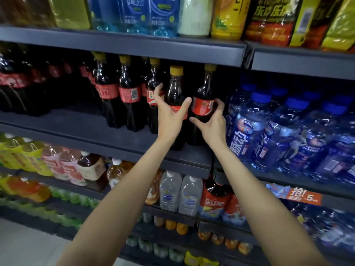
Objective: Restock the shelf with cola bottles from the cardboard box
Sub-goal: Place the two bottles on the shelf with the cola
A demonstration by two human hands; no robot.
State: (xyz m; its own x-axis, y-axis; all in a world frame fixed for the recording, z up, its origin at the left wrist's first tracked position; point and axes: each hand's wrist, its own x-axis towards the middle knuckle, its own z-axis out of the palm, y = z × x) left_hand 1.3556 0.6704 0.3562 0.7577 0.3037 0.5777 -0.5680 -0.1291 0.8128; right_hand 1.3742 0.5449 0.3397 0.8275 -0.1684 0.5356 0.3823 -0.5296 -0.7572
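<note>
Cola bottles (175,96) (204,100) stand on the shelf (119,129); our left grip (171,114) clasps one, our right grip (211,121) the other beside it.

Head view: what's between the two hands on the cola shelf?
Nothing loose. The left hand grips one cola bottle, the right hand grips the next bottle; between them only the two red labels nearly meet. Head view shows it.

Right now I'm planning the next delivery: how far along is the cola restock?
Partly done: cola bottles already stand along the shelf. In hand: left hand and right hand each grip a bottle at its front edge. Bare shelf remains leftward; the box is out of view.
</note>
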